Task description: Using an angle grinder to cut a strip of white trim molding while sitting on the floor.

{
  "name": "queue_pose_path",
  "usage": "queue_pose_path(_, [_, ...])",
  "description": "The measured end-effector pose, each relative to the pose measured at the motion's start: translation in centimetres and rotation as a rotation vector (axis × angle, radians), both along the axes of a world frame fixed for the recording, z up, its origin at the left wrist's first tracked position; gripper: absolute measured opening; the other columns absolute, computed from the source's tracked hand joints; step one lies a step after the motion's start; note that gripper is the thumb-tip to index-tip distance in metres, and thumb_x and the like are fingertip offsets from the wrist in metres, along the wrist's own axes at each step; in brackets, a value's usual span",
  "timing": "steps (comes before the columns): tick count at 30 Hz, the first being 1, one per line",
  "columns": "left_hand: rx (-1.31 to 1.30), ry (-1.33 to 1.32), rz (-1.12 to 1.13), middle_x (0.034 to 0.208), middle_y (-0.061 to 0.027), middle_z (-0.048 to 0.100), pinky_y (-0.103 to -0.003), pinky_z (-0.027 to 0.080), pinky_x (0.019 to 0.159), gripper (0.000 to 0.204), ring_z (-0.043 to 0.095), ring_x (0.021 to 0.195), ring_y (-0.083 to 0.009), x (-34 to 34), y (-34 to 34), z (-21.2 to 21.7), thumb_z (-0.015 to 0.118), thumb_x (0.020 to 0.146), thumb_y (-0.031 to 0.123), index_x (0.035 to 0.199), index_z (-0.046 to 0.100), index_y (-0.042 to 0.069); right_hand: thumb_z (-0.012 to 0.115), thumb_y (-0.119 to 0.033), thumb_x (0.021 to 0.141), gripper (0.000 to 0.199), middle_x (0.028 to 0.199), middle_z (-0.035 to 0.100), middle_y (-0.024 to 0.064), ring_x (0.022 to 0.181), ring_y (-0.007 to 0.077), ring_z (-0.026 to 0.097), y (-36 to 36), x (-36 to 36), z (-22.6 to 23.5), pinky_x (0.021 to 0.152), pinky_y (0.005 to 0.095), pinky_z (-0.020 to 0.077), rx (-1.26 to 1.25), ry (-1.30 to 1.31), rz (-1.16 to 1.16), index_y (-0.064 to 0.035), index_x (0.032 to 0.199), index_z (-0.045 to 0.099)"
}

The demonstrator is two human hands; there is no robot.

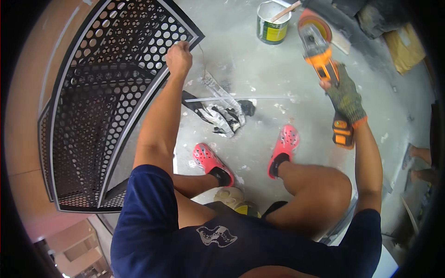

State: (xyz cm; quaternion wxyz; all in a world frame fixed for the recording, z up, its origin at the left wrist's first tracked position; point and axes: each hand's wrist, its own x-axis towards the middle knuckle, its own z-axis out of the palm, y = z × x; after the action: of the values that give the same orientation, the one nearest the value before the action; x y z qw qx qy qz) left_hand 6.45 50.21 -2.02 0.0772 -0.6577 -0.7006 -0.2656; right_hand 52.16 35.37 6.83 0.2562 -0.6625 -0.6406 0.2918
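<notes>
Tool (321,64), upper right: clamped in fingers of gloved right hand (344,92). Panel (109,76), upper left: clamped in fingers of left hand (179,59). Likely risked slipping from one-handed hold.

The bare left hand (179,59) has its fingers closed on the edge of a black perforated metal frame (109,109), which spreads out to that hand's left, while the gloved right hand (345,95) grips an orange-and-black power tool (321,64), its head pointing away from the body. Between the hands but farther out stands a paint can (272,31) with a stick (286,11) in it; crumpled strips (225,118) lie nearer the body, right of the left hand, above pink clogs (209,160).
</notes>
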Motion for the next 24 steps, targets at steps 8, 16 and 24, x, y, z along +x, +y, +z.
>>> queue_pose_path(8, [0.222,0.183,-0.03,0.091,-0.0033,0.06,-0.04,0.039,0.071,0.018,0.056,0.087,-0.023,4.1,7.1,-7.3,0.066,0.083,0.012,0.098,0.071,0.02,0.072,-0.023,0.084,0.069,0.114,0.062,0.0158,0.1,0.0242,0.063,5.6,7.5,-18.3,0.087,0.035,0.0501,-0.105,0.162,-0.079,-0.008,0.141,0.037])
queue_pose_path(16, [0.355,0.495,0.072,0.101,-0.0017,0.059,-0.042,0.038,0.077,0.037,0.053,0.092,-0.0264,3.8,9.8,-13.4,0.067,0.083,0.013,0.113,0.067,0.035,0.069,-0.021,0.086,0.064,0.123,0.055,0.0099,0.11,0.0182,0.054,7.7,9.1,-25.2,0.092,0.031,0.045,0.008,0.283,-0.135,-0.0038,0.14,0.04])
queue_pose_path(24, [0.416,0.527,0.052,0.104,0.0,0.057,-0.042,0.034,0.077,0.048,0.05,0.093,-0.0257,3.2,10.9,-16.2,0.066,0.079,0.008,0.117,0.065,0.037,0.067,-0.034,0.089,0.063,0.118,0.054,0.0085,0.106,0.0188,0.053,7.4,10.8,-27.0,0.094,0.0347,0.0435,-0.021,0.133,-0.223,-0.005,0.139,0.041])
